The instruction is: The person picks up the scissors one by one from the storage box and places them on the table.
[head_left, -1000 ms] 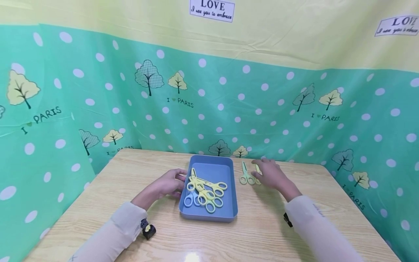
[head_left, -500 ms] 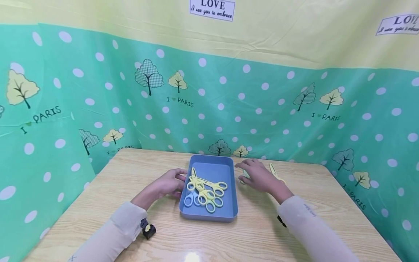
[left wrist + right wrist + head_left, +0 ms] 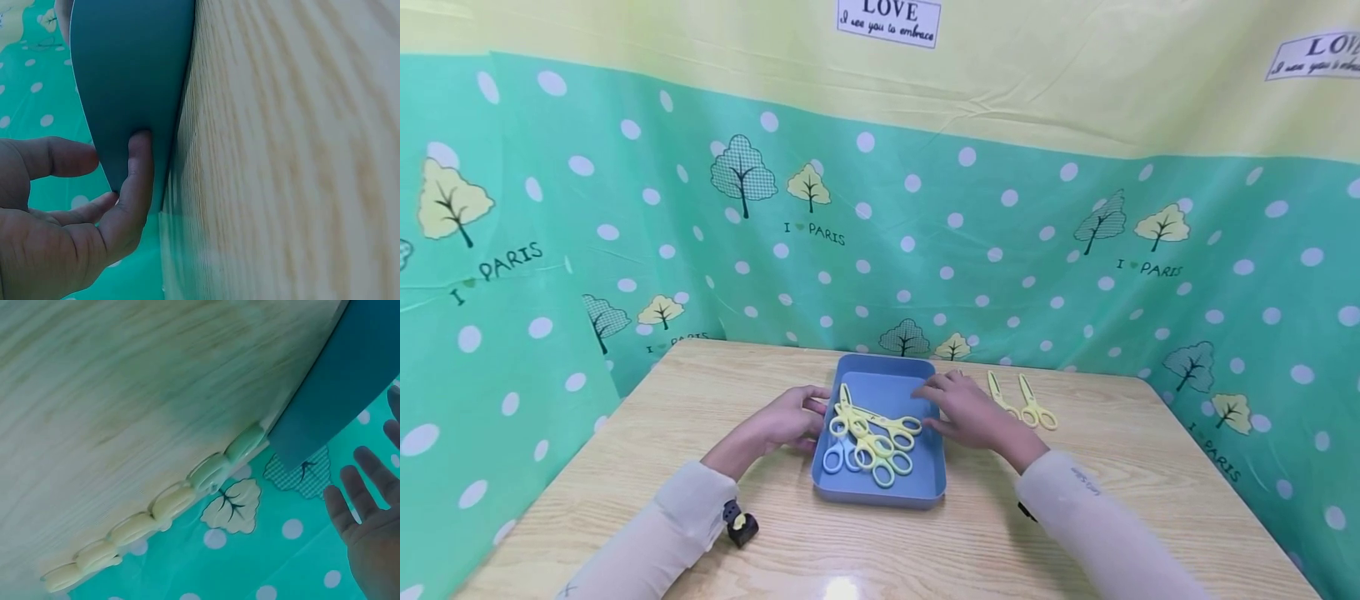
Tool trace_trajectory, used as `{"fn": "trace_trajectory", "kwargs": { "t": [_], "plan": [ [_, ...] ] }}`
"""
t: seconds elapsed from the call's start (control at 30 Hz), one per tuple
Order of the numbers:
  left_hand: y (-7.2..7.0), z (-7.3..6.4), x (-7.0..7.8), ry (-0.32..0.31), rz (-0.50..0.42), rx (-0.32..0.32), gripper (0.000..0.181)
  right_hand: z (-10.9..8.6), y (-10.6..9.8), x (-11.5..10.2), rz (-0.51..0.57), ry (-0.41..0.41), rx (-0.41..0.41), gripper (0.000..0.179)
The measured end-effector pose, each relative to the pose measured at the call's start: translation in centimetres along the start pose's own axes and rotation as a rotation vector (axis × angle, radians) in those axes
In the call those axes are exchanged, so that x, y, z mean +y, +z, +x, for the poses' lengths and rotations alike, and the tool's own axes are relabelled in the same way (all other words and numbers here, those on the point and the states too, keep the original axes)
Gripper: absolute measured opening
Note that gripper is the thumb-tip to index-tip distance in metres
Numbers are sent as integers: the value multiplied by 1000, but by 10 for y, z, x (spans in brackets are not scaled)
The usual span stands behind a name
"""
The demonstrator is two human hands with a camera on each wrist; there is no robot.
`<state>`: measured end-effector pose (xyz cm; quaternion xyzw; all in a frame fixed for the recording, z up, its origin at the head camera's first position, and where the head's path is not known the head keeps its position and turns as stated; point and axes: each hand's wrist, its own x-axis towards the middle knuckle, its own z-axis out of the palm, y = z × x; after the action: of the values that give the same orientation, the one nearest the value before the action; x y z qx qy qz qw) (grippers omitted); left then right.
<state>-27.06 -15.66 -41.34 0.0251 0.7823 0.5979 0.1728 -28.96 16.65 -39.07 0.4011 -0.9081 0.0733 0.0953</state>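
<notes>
Bracing the tray: left hand [image 3: 787, 417] rests against the outer left wall of the blue tray [image 3: 880, 501], fingers loosely bent, no firm pinch seen.
Inside the tray: yellow, green and blue scissors [image 3: 854, 418] overlap toward the near end.
Right hand: spread [image 3: 966, 408] above the right rim, fingers apart, nothing seen in its grasp; rim contact cannot be told.
Beside the tray: a pale green pair [image 3: 209, 474], hidden by that hand in the head view.
Farther right: two yellow pairs [image 3: 1032, 405], long axes pointing away, handles near, right hand closer.
Backdrop: polka-dot curtain [image 3: 925, 285].
</notes>
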Motion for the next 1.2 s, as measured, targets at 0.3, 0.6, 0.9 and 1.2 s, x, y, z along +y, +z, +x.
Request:
{"fn": "trace_trajectory", "kwargs": {
  "t": [0.3, 0.6, 0.9, 1.2],
  "plan": [
    [0, 1, -1, -1, -7, -3, 67, 10, 4, -12, 29, -37, -63, 39],
    [0, 2, -2, -3, 3, -4, 66, 19, 9, -18, 52, -56, -129, 35],
    [-1, 2, 1, -8, -11, -10, 67, 24, 14, -18, 43, -43, -198, 39],
    [-2, 1, 0, -1, -24, -19, 67, 29, 19, -20, 39, 2, -269, 38]
  ]
}}
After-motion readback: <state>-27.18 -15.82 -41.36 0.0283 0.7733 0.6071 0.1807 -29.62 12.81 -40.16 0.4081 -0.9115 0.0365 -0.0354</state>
